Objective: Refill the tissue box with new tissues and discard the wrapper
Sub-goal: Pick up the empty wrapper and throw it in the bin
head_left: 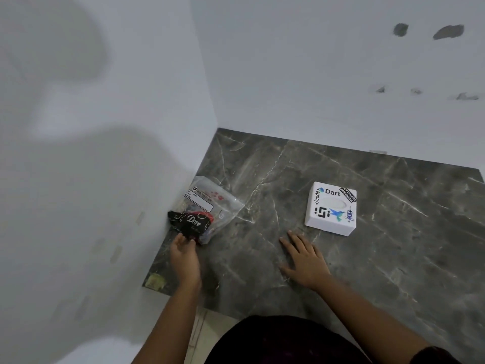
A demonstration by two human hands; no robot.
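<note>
Down on the grey marble counter (pixel 367 258), the left hand (pixel 185 254) pinches the near edge of the clear tissue wrapper (pixel 207 208) by the left wall, while the right hand (pixel 305 258) lies flat, fingers spread and empty, just near of the white stickered tissue box (pixel 331 208).

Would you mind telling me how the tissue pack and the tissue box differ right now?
The tissue pack is a clear, crinkled plastic wrapper with dark print; the tissue box is rigid, white and covered in stickers. The pack lies by the wall, its near end gripped by the left hand; the box stands untouched, beyond the right hand, which lies flat. Both rest on the marble counter.
</note>
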